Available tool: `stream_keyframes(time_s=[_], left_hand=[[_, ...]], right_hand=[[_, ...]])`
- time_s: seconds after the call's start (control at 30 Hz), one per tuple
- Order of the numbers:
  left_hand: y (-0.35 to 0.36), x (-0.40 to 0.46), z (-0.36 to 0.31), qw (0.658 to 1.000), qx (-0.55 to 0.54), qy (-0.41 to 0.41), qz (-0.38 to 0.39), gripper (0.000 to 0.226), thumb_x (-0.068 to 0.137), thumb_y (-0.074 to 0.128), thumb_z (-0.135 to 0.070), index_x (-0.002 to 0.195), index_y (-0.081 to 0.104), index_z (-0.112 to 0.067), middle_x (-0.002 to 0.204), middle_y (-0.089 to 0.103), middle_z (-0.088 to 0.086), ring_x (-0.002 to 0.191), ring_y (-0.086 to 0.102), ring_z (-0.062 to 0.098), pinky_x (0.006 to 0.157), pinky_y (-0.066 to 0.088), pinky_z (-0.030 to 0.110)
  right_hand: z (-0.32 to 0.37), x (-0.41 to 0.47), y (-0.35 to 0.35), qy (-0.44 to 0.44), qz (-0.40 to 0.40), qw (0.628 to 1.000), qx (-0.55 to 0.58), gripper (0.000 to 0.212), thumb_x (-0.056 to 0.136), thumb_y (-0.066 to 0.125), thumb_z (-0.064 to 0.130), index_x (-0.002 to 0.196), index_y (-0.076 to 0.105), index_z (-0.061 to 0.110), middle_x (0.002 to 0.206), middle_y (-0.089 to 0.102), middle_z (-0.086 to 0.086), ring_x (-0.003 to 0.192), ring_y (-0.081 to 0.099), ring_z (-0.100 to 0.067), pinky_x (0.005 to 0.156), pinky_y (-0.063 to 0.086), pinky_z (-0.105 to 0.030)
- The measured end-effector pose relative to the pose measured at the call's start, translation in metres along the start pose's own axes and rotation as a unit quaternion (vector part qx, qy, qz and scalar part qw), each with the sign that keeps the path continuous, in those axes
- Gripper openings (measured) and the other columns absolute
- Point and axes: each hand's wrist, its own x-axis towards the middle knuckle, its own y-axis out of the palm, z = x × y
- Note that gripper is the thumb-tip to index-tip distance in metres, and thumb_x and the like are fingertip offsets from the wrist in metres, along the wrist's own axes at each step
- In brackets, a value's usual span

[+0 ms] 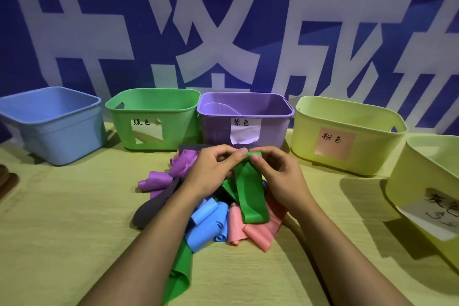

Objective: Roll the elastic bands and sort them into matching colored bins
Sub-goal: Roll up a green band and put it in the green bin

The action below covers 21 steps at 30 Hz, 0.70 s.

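Note:
A green elastic band point(249, 191) hangs flat above the pile; my left hand point(213, 169) and my right hand point(275, 171) both pinch its top end between thumb and fingers. Under it lies a heap of bands: purple point(164, 176), dark grey point(156, 202), blue point(207, 222), pink point(255, 231) and a second green band point(180, 273) near my left forearm. Along the back stand the blue bin point(53, 129), the green bin point(154, 109), the purple bin point(244, 113) and a yellow bin with a pink label point(347, 131).
A second yellow bin with a white label point(427, 181) stands at the right edge. A purple band lies inside the purple bin. The yellow tabletop point(62, 218) runs bare left of the pile. A blue banner wall rises behind the bins.

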Motion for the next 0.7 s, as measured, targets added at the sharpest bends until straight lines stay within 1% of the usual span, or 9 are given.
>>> stream_keyframes(time_s=[0.07, 0.13, 0.23, 0.3, 0.4, 0.5, 0.57, 0.63, 0.7], left_hand=[[0.000, 0.000, -0.001, 1.000, 0.003, 0.008, -0.001, 0.023, 0.079, 0.074, -0.047, 0.087, 0.080, -0.026, 0.084, 0.077, 0.002, 0.082, 0.067, 0.014, 0.075, 0.055, 0.037], [0.000, 0.000, -0.002, 1.000, 0.004, 0.016, -0.001, 0.014, 0.085, 0.074, -0.037, 0.090, 0.079, -0.025, 0.084, 0.077, -0.002, 0.081, 0.067, 0.008, 0.071, 0.054, 0.028], [0.000, 0.000, -0.002, 0.999, -0.004, 0.037, 0.005, 0.004, 0.092, 0.073, -0.019, 0.094, 0.077, -0.019, 0.083, 0.075, -0.005, 0.077, 0.065, 0.003, 0.066, 0.050, 0.017], [0.001, -0.001, -0.003, 0.999, -0.016, 0.047, 0.008, 0.005, 0.092, 0.073, -0.013, 0.096, 0.076, -0.014, 0.084, 0.076, -0.004, 0.078, 0.068, 0.002, 0.068, 0.050, 0.014], [0.001, -0.001, -0.003, 0.998, -0.023, 0.058, 0.018, 0.011, 0.092, 0.073, -0.007, 0.103, 0.074, -0.007, 0.085, 0.076, -0.004, 0.077, 0.068, 0.001, 0.069, 0.050, 0.013], [0.001, -0.001, -0.003, 0.998, -0.025, 0.056, 0.023, 0.016, 0.091, 0.073, -0.004, 0.107, 0.072, -0.002, 0.080, 0.075, -0.007, 0.071, 0.066, -0.002, 0.067, 0.049, 0.011], [0.001, -0.001, -0.003, 0.998, -0.027, 0.054, 0.022, 0.018, 0.090, 0.074, -0.005, 0.108, 0.073, -0.005, 0.089, 0.077, -0.001, 0.078, 0.069, 0.002, 0.069, 0.050, 0.013], [-0.001, -0.001, -0.003, 0.998, -0.026, 0.051, 0.021, 0.019, 0.089, 0.076, -0.007, 0.108, 0.073, -0.009, 0.097, 0.078, 0.004, 0.084, 0.072, 0.008, 0.072, 0.052, 0.016], [-0.002, 0.000, -0.002, 0.999, -0.024, 0.044, 0.022, 0.021, 0.089, 0.076, -0.007, 0.110, 0.073, -0.011, 0.102, 0.079, 0.006, 0.091, 0.074, 0.013, 0.077, 0.054, 0.021]], right_hand=[[0.000, -0.001, 0.000, 0.005, 0.001, 1.000, 0.009, 0.012, 0.096, 0.071, 0.013, 0.106, 0.075, 0.009, 0.099, 0.079, -0.004, 0.094, 0.073, -0.016, 0.085, 0.059, -0.031], [0.004, -0.001, 0.001, 0.010, -0.006, 1.000, 0.020, 0.013, 0.096, 0.070, 0.016, 0.105, 0.075, 0.008, 0.097, 0.079, -0.002, 0.091, 0.072, -0.010, 0.081, 0.056, -0.024], [0.011, -0.003, 0.002, 0.030, -0.026, 0.999, 0.034, 0.028, 0.095, 0.064, 0.034, 0.096, 0.076, 0.009, 0.077, 0.074, 0.010, 0.074, 0.065, 0.001, 0.068, 0.047, -0.012], [0.012, -0.002, 0.001, 0.043, -0.037, 0.998, 0.022, 0.034, 0.096, 0.058, 0.041, 0.085, 0.073, 0.012, 0.064, 0.068, 0.014, 0.062, 0.058, 0.004, 0.060, 0.042, -0.009], [0.013, -0.002, 0.000, 0.052, -0.045, 0.997, 0.019, 0.037, 0.101, 0.058, 0.033, 0.077, 0.071, 0.008, 0.057, 0.064, 0.013, 0.056, 0.055, 0.005, 0.056, 0.041, -0.009], [0.013, -0.002, 0.001, 0.048, -0.046, 0.998, 0.019, 0.045, 0.093, 0.063, 0.043, 0.077, 0.072, 0.002, 0.059, 0.064, 0.009, 0.060, 0.055, 0.000, 0.060, 0.044, -0.015], [0.014, -0.002, 0.001, 0.040, -0.047, 0.998, 0.015, 0.041, 0.089, 0.065, 0.044, 0.075, 0.072, 0.006, 0.061, 0.065, 0.009, 0.063, 0.057, -0.002, 0.063, 0.046, -0.017], [0.013, -0.001, 0.000, 0.033, -0.044, 0.998, 0.017, 0.033, 0.094, 0.067, 0.034, 0.077, 0.073, 0.007, 0.062, 0.066, 0.008, 0.064, 0.059, -0.002, 0.064, 0.047, -0.017], [0.011, -0.001, 0.000, 0.026, -0.039, 0.999, 0.017, 0.028, 0.098, 0.067, 0.025, 0.082, 0.074, 0.002, 0.065, 0.068, 0.007, 0.065, 0.060, -0.003, 0.065, 0.049, -0.018]])
